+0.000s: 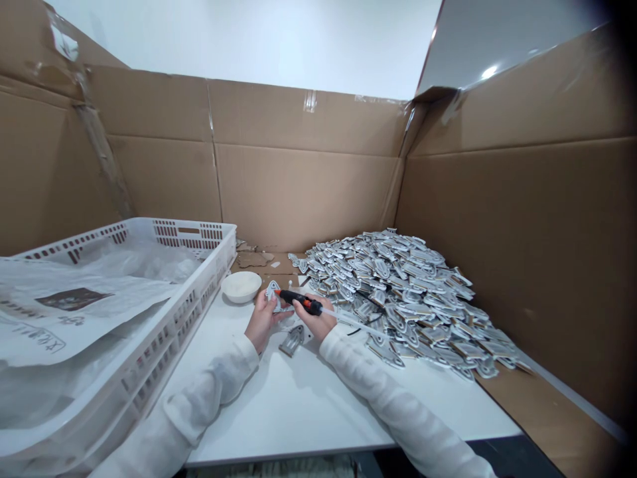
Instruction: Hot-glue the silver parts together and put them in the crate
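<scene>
My left hand [262,320] grips a small grey-and-white flat piece [273,292] with a looped outline, held up over the table. In my right hand [318,322] is a black hot glue gun [301,301] with an orange tip. Its nozzle points left and is at the piece; whether it touches cannot be made out. A long pale glue stick [355,323] sticks out of the gun's back end, toward the heap. Just below my hands, a similar grey piece [292,340] lies on the white table [293,405].
A big heap of similar pieces [398,285] covers the table's right side. A white bowl [241,287] stands left of my hands. Farther left is a white plastic crate [186,318] with clear bags and a printed sheet [74,305]. Cardboard walls [303,179] enclose the back and sides.
</scene>
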A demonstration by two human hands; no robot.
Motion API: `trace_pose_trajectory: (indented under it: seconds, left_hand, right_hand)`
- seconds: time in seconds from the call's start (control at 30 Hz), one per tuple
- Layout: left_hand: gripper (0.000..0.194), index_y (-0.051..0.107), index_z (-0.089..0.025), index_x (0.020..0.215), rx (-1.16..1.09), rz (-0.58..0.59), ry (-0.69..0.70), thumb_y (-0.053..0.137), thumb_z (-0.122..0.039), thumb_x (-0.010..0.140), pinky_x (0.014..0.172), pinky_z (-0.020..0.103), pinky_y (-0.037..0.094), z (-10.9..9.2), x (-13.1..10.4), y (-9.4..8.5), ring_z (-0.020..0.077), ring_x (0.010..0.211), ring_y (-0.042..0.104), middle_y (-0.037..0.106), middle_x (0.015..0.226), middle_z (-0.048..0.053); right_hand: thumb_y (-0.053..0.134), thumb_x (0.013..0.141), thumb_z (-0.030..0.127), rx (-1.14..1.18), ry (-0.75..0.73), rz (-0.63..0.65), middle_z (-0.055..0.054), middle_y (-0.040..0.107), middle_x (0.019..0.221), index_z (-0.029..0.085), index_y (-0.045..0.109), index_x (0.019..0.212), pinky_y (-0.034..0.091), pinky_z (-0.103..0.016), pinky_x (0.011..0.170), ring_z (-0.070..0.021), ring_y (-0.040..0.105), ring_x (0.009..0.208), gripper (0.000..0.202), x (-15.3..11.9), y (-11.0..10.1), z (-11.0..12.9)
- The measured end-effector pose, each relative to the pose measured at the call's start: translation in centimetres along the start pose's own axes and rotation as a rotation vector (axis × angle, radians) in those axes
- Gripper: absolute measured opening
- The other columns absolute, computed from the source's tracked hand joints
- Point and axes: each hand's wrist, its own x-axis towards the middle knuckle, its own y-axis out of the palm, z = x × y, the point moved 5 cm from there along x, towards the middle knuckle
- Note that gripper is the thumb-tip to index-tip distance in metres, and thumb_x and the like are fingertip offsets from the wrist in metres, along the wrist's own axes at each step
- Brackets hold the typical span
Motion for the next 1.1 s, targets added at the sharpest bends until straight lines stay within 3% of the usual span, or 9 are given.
trace_pose_trajectory:
  seconds: [0.07, 0.17, 0.27, 0.4, 0.5, 0.63, 0.77, 0.9, 1.1]
  left_hand:
    - [0.023, 0.034, -0.02, 0.094, 0.029, -0.109, 0.041, 0.051, -0.028, 0.08, 0.064, 0.027, 0.052, -0.2, 0.2, -0.7, 0.0118, 0.072, 0.061, 0.056, 0.096, 0.005]
    - [0.025, 0.027, -0.022, 0.089, 0.099, -0.178, 0.108, 0.048, -0.03, 0.081, 0.053, 0.024, 0.049, -0.8, 0.6, -1.5, 0.011, 0.059, 0.06, 0.057, 0.085, 0.002]
    - [0.029, 0.03, -0.021, 0.085, 0.179, -0.138, 0.106, 0.055, -0.034, 0.076, 0.041, 0.019, 0.04, -1.1, 1.0, -1.8, 0.0093, 0.048, 0.054, 0.056, 0.072, -0.002]
    - [0.026, 0.047, -0.014, 0.079, 0.312, -0.013, 0.064, 0.062, -0.032, 0.068, 0.038, 0.016, 0.031, -1.1, 1.0, -1.3, 0.0041, 0.036, 0.039, 0.049, 0.051, -0.006]
    - [0.025, 0.055, -0.012, 0.08, 0.317, -0.048, 0.093, 0.066, -0.026, 0.062, 0.04, 0.016, 0.029, -1.5, 0.8, -1.3, 0.0031, 0.037, 0.036, 0.049, 0.051, -0.006]
    - [0.029, 0.062, -0.012, 0.083, 0.298, -0.155, 0.097, 0.069, -0.023, 0.057, 0.049, 0.017, 0.037, -1.8, 0.8, -1.8, 0.0083, 0.055, 0.05, 0.059, 0.066, 0.0]
    - [0.034, 0.063, -0.012, 0.087, 0.248, -0.203, 0.066, 0.069, -0.028, 0.057, 0.057, 0.02, 0.042, -1.8, 0.8, -2.1, 0.012, 0.066, 0.055, 0.062, 0.074, 0.003]
    - [0.041, 0.059, -0.012, 0.095, 0.155, -0.193, 0.02, 0.067, -0.029, 0.059, 0.054, 0.022, 0.045, -1.5, 0.8, -2.2, 0.0137, 0.065, 0.057, 0.063, 0.08, 0.006]
    - [0.045, 0.054, -0.011, 0.105, 0.149, -0.183, 0.02, 0.062, -0.022, 0.062, 0.058, 0.023, 0.047, -1.5, 0.7, -2.1, 0.0139, 0.066, 0.059, 0.065, 0.082, 0.008]
  right_hand:
    - [0.051, 0.071, 0.048, -0.098, -0.005, -0.043, -0.002, 0.056, 0.056, 0.021, 0.054, 0.055, 0.035, -0.025, 0.053, -0.0159, 0.051, 0.055, 0.032, 0.4, -0.7, 0.0]
    - [0.047, 0.073, 0.052, -0.043, 0.148, -0.145, -0.003, 0.058, 0.058, 0.02, 0.055, 0.058, 0.037, -0.026, 0.056, -0.017, 0.052, 0.056, 0.036, 1.0, -1.8, -1.2]
    - [0.045, 0.073, 0.056, 0.129, 0.313, -0.201, -0.003, 0.059, 0.055, 0.02, 0.055, 0.055, 0.04, -0.028, 0.058, -0.0188, 0.054, 0.056, 0.042, 1.4, -2.4, -2.5]
    - [0.047, 0.071, 0.057, 0.23, 0.392, -0.217, -0.004, 0.059, 0.054, 0.021, 0.054, 0.052, 0.042, -0.029, 0.063, -0.0206, 0.057, 0.061, 0.042, 1.4, -2.3, -3.0]
    - [0.045, 0.072, 0.058, 0.216, 0.382, -0.221, -0.005, 0.06, 0.059, 0.021, 0.055, 0.053, 0.041, -0.03, 0.065, -0.021, 0.056, 0.065, 0.042, 1.0, -2.1, -3.0]
    - [0.042, 0.074, 0.056, 0.201, 0.291, -0.194, -0.004, 0.059, 0.061, 0.021, 0.056, 0.057, 0.04, -0.029, 0.065, -0.0194, 0.053, 0.065, 0.042, 0.5, -1.6, -2.1]
    - [0.043, 0.077, 0.052, 0.199, 0.157, -0.114, -0.001, 0.055, 0.058, 0.021, 0.055, 0.058, 0.038, -0.027, 0.061, -0.0163, 0.049, 0.059, 0.038, 0.1, -1.1, -0.6]
    - [0.045, 0.078, 0.046, 0.197, 0.066, 0.006, 0.001, 0.053, 0.055, 0.02, 0.052, 0.056, 0.037, -0.026, 0.059, -0.0146, 0.048, 0.056, 0.034, -0.2, -0.6, 0.4]
    - [0.047, 0.076, 0.046, 0.216, 0.068, 0.089, 0.002, 0.05, 0.049, 0.019, 0.049, 0.054, 0.035, -0.025, 0.052, -0.0131, 0.046, 0.05, 0.035, -0.5, 0.2, 0.3]
